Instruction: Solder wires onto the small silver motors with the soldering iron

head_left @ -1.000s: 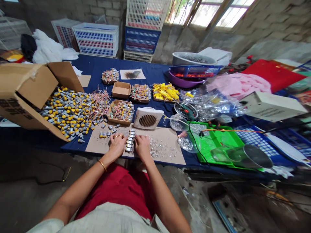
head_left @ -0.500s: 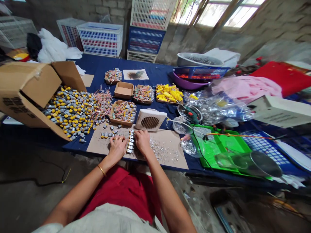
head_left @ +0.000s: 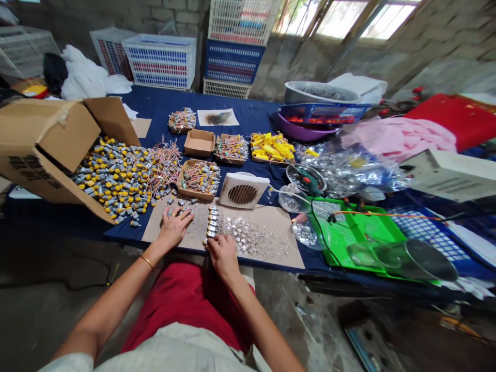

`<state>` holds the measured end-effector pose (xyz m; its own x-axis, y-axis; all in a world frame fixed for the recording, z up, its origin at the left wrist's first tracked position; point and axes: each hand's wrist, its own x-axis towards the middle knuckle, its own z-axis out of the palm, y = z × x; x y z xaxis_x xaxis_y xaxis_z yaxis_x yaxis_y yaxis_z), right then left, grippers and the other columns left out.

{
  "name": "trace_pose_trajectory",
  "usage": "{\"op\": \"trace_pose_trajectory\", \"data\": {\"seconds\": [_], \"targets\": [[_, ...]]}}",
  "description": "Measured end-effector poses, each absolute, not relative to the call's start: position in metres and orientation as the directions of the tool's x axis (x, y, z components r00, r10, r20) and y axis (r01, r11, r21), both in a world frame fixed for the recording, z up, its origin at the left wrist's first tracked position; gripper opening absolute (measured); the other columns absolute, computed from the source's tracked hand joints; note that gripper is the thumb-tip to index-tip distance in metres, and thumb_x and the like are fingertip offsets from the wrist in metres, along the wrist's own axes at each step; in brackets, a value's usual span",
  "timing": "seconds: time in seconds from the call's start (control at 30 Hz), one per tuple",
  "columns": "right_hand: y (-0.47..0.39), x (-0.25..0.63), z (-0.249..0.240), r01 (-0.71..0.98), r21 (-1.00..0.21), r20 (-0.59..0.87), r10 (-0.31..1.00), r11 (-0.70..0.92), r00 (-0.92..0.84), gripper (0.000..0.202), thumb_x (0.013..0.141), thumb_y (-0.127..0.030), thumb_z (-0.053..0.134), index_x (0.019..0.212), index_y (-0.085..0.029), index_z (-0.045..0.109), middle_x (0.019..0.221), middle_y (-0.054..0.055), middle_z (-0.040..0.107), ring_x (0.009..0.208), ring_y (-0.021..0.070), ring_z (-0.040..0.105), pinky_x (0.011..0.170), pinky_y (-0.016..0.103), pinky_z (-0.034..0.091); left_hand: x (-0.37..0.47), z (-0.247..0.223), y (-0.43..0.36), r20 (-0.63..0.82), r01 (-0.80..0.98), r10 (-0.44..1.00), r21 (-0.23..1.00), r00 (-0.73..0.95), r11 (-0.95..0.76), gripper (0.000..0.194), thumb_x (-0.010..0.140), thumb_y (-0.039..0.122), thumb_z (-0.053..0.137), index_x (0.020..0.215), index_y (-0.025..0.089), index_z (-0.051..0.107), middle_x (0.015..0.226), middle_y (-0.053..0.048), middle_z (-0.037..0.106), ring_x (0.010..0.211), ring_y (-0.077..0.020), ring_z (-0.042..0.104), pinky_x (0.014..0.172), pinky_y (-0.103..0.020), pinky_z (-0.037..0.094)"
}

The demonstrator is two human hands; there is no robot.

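Note:
A row of small motors (head_left: 213, 222) with yellow ends runs front to back on the cardboard sheet (head_left: 271, 253). My right hand (head_left: 225, 254) is at the near end of this row, fingertips bent against the last motor. To the left, my left hand (head_left: 174, 227) lies palm down with its fingers spread over a few loose motors, which it partly hides. Small shiny metal parts (head_left: 244, 232) are scattered right of the row. Behind them a white square fan (head_left: 242, 191) leans back.
An open carton (head_left: 50, 150) spills a heap of motors (head_left: 116, 181) at the left. Behind the sheet are small boxes of wired motors (head_left: 199, 178) and yellow parts (head_left: 272, 147). A green tray (head_left: 372, 227) and clear bowls (head_left: 306, 232) lie right.
My left hand has moved left, away from the row, and its fingers have spread. My right hand has come down from the row's far end to its near end.

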<state>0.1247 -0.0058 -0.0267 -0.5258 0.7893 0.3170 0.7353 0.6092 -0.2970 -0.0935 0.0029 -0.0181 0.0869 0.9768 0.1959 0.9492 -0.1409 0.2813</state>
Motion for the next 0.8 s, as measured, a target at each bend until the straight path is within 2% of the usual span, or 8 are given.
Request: {"op": "trace_pose_trajectory", "data": {"seconds": [0.17,0.3,0.37,0.47,0.53,0.57,0.67,0.8], "targets": [[0.001,0.094,-0.023,0.771,-0.208,0.276,0.792,0.602,-0.544,0.013,0.092,-0.030,0.058,0.092,-0.023,0.069,0.096,0.008,0.059,0.091,0.0241,0.046,0.080,0.038,0.036,-0.095,-0.015,0.012,0.217,0.945,0.976,0.314,0.017,-0.086,0.025,0.091,0.027,0.054,0.112,0.027,0.067,0.123,-0.007,0.066,0.122,-0.0280,0.048,0.112,-0.057,0.016],[0.023,0.070,-0.011,0.810,-0.121,0.221,0.811,0.573,-0.541,0.016,0.093,-0.021,0.053,0.090,-0.021,0.068,0.098,0.010,0.060,0.097,0.0266,0.048,0.085,0.044,0.038,-0.095,-0.014,0.017,0.236,0.953,0.972,0.290,0.016,-0.087,0.019,0.091,0.028,0.054,0.103,0.023,0.067,0.117,-0.007,0.066,0.119,-0.0276,0.048,0.111,-0.053,0.019],[0.042,0.065,-0.001,0.818,-0.087,0.181,0.816,0.569,-0.548,0.017,0.094,-0.022,0.052,0.089,-0.019,0.069,0.098,0.012,0.061,0.101,0.0283,0.050,0.087,0.047,0.040,-0.094,-0.015,0.014,0.246,0.955,0.969,0.281,0.027,-0.097,0.018,0.091,0.027,0.053,0.103,0.023,0.067,0.116,-0.007,0.066,0.118,-0.0275,0.048,0.110,-0.053,0.019],[0.078,0.055,0.014,0.800,-0.057,0.094,0.801,0.597,-0.591,0.019,0.096,-0.027,0.051,0.100,-0.017,0.067,0.104,0.012,0.063,0.103,0.0255,0.055,0.087,0.044,0.047,-0.090,-0.018,0.012,0.256,0.953,0.966,0.287,0.015,-0.091,0.019,0.091,0.029,0.054,0.105,0.024,0.065,0.115,-0.008,0.066,0.117,-0.0277,0.048,0.110,-0.053,0.018],[0.103,0.043,0.019,0.773,-0.052,0.015,0.775,0.632,-0.632,0.028,0.094,-0.035,0.056,0.117,-0.019,0.060,0.121,0.009,0.059,0.101,0.0198,0.060,0.087,0.040,0.052,-0.086,-0.019,0.013,0.255,0.955,0.967,0.294,-0.031,-0.047,0.021,0.090,0.031,0.055,0.107,0.023,0.065,0.115,-0.010,0.065,0.117,-0.0290,0.049,0.109,-0.053,0.020],[0.113,0.037,0.021,0.760,-0.054,-0.024,0.760,0.648,-0.650,0.031,0.094,-0.036,0.058,0.121,-0.019,0.058,0.123,0.009,0.058,0.102,0.0204,0.061,0.086,0.040,0.053,-0.084,-0.019,0.015,0.248,0.955,0.967,0.295,-0.058,-0.019,0.021,0.090,0.031,0.055,0.106,0.022,0.065,0.114,-0.011,0.065,0.116,-0.0300,0.049,0.108,-0.054,0.022],[0.132,0.019,0.019,0.742,-0.051,-0.117,0.734,0.669,-0.669,0.035,0.093,-0.036,0.059,0.123,-0.018,0.056,0.123,0.009,0.058,0.103,0.0213,0.061,0.086,0.042,0.053,-0.082,-0.016,0.020,0.219,0.954,0.971,0.298,-0.092,0.023,0.020,0.089,0.029,0.055,0.104,0.019,0.065,0.112,-0.013,0.065,0.115,-0.0319,0.049,0.105,-0.054,0.025],[0.131,0.018,0.016,0.740,-0.042,-0.156,0.727,0.672,-0.669,0.035,0.093,-0.036,0.059,0.123,-0.018,0.056,0.124,0.009,0.058,0.103,0.0215,0.061,0.087,0.042,0.053,-0.088,-0.012,0.012,0.207,0.939,0.978,0.340,-0.020,-0.053,0.019,0.088,0.027,0.056,0.104,0.022,0.065,0.115,-0.010,0.064,0.117,-0.0308,0.047,0.107,-0.054,0.022]]}}
